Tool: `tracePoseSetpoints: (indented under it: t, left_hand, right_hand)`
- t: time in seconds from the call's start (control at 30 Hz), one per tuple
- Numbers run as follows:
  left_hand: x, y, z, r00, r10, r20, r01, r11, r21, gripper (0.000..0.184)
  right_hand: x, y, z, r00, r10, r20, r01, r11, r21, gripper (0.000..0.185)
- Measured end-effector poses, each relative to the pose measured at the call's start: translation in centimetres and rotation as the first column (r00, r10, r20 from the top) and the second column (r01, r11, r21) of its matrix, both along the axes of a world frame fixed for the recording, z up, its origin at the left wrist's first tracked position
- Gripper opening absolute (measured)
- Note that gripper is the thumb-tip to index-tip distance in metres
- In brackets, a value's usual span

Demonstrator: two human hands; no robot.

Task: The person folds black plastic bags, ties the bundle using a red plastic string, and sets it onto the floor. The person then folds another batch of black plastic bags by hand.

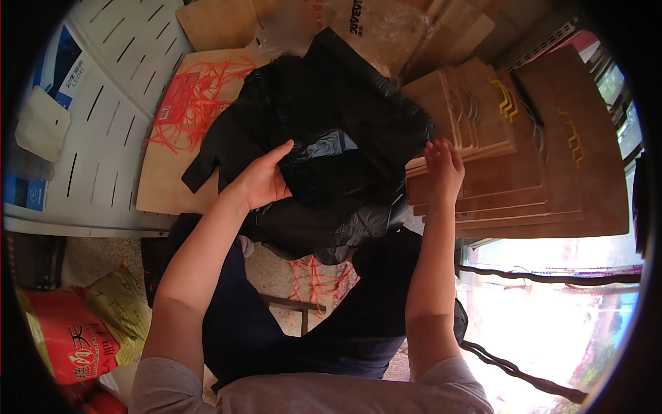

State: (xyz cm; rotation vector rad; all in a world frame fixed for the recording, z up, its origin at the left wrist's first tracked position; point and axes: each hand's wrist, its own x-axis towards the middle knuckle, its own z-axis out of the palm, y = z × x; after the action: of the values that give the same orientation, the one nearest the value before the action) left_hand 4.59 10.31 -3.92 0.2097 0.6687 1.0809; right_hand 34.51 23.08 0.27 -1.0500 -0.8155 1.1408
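A heap of black plastic bags (324,117) spreads over my lap and the board in front of me, creased and shiny in the middle. My left hand (265,181) grips the near left part of the plastic, thumb on top and fingers partly hidden beneath it. At the right edge of the heap, my right hand (445,162) is raised with its fingers curled together against the bag's edge. The small part pinched there is hard to make out. Black plastic folds hang down over my knees.
Tangled red plastic strips (207,103) lie on a wooden board (158,186) at the left. Wooden boards with yellow handles (507,100) are stacked at the right. A slotted white metal panel (114,83) stands at the left, and a red and yellow sack (89,338) sits lower left.
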Motion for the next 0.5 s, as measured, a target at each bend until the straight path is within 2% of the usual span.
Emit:
tracePoseSetpoints:
  t: [0.03, 0.07, 0.1, 0.13, 0.17, 0.2, 0.23, 0.3, 0.4, 0.47, 0.5]
  left_hand:
    - [0.0, -0.1, 0.0, 1.000, -0.004, 0.009, 0.004, 1.000, -0.003, 0.049]
    - [0.0, 0.0, 0.1, 1.000, -0.008, 0.017, 0.008, 1.000, -0.005, 0.047]
    - [0.1, 0.2, 0.2, 1.000, -0.005, 0.016, 0.005, 1.000, -0.002, 0.047]
    - [0.2, 0.2, 0.3, 1.000, 0.005, -0.005, -0.005, 1.000, -0.023, 0.046]
    - [0.2, 0.1, 0.3, 1.000, 0.014, -0.027, -0.016, 0.999, -0.048, 0.045]
    - [0.1, 0.0, 0.2, 0.999, 0.015, -0.029, -0.017, 0.998, -0.055, 0.045]
    - [0.1, 0.0, 0.1, 1.000, -0.001, -0.020, 0.001, 1.000, -0.028, 0.045]
    - [0.1, 0.0, 0.0, 1.000, -0.020, -0.008, 0.020, 1.000, 0.000, 0.045]
    - [0.2, 0.1, 0.4, 1.000, -0.002, -0.010, 0.001, 1.000, -0.017, 0.046]
    - [0.1, 0.2, 0.3, 1.000, -0.015, 0.007, 0.016, 0.999, -0.032, 0.048]
    - [0.1, 0.2, 0.4, 1.000, -0.015, 0.007, 0.015, 0.999, -0.033, 0.048]
  right_hand:
    - [0.2, -0.1, 0.1, 0.978, -0.143, 0.149, 0.124, 0.984, 0.130, 0.016]
    - [0.3, -0.5, 0.1, 0.978, -0.144, 0.149, 0.124, 0.983, 0.135, 0.016]
    - [-0.5, -2.0, 1.0, 0.929, 0.006, 0.369, -0.083, 0.978, 0.192, 0.016]
    - [-1.3, -3.5, 1.5, 0.807, 0.132, 0.576, -0.293, 0.936, 0.196, 0.017]
    - [-2.1, -4.8, 1.6, 0.663, 0.400, 0.634, -0.584, 0.805, 0.104, 0.020]
    - [-3.7, -6.5, 2.5, 0.484, 0.458, 0.746, -0.771, 0.626, 0.116, 0.026]
    - [-4.9, -7.6, 1.8, 0.408, 0.370, 0.835, -0.833, 0.526, 0.173, 0.032]
    - [-6.6, -8.9, 1.4, 0.357, 0.322, 0.877, -0.878, 0.436, 0.197, 0.028]
    - [-7.1, -8.6, 0.5, 0.349, 0.229, 0.909, -0.870, 0.439, 0.223, 0.022]
    - [-7.3, -8.6, 0.5, 0.428, 0.176, 0.886, -0.803, 0.523, 0.284, 0.016]
    - [-7.3, -8.6, 0.8, 0.428, 0.177, 0.886, -0.804, 0.523, 0.284, 0.016]
